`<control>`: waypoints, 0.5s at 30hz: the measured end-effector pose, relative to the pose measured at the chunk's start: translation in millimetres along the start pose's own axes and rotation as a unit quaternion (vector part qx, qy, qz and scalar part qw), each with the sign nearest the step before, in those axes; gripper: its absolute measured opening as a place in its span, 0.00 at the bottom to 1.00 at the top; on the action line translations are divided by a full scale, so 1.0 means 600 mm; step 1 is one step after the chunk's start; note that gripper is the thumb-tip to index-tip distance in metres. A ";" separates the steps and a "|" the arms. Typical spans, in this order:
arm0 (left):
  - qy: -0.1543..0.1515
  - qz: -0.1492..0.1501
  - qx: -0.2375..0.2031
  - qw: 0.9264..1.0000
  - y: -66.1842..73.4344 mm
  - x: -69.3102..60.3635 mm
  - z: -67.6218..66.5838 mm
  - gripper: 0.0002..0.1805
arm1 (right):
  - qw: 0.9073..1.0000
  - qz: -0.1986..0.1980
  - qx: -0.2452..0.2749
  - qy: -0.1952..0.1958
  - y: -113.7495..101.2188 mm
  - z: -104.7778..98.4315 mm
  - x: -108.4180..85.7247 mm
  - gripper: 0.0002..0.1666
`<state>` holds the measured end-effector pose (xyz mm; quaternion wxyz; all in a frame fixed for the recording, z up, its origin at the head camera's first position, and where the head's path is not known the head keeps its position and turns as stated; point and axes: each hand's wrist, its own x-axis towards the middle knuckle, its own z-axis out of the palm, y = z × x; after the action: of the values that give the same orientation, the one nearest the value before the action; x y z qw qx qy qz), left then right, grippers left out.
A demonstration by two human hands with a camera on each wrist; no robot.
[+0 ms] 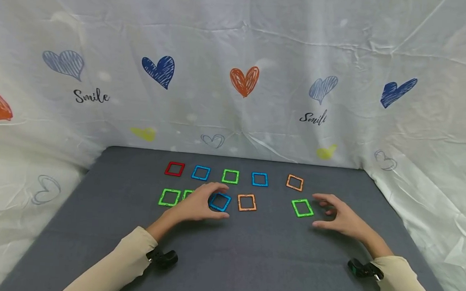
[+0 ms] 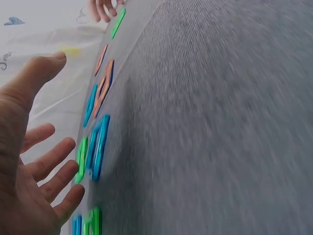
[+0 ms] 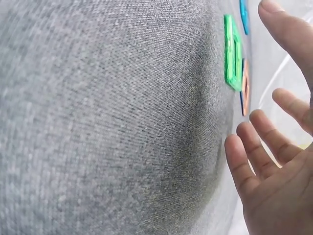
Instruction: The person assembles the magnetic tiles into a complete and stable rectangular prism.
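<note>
My left hand (image 1: 200, 203) hovers by a tilted blue square frame (image 1: 225, 207), thumb and fingers spread around its left side, holding nothing. Partly behind that hand is a green frame (image 1: 186, 192); another green frame (image 1: 169, 204) lies to its left. Just right of the blue one is an orange frame (image 1: 247, 210). My right hand (image 1: 341, 217) is beside the right-hand green frame (image 1: 302, 215), fingers spread and apart from it. In the left wrist view the blue frame (image 2: 101, 147) is near the left fingers; in the right wrist view the green frame (image 3: 228, 54) stands clear of the right hand (image 3: 279, 171).
A back row holds a red frame (image 1: 174, 174), a blue frame (image 1: 200, 179), a green frame (image 1: 229, 182), another blue frame (image 1: 260, 185) and an orange frame (image 1: 294, 189). The grey table (image 1: 251, 263) meets a white printed curtain (image 1: 195, 105) behind.
</note>
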<state>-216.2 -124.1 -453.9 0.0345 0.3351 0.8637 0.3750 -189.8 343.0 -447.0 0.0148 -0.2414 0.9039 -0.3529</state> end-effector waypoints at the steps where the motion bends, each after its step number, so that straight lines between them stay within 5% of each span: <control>1: -0.003 -0.002 0.002 1.000 0.002 0.004 0.003 0.44 | 1.000 0.001 0.000 -0.001 0.001 0.001 0.002 0.47; 15: -0.001 -0.028 0.063 0.998 0.011 0.042 0.036 0.47 | 0.999 0.024 -0.015 -0.020 0.005 0.011 0.028 0.50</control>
<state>-225.6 -92.0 -460.3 0.0251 0.3127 0.8946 0.3183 -204.8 332.9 -451.5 0.0375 -0.2268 0.9142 -0.3338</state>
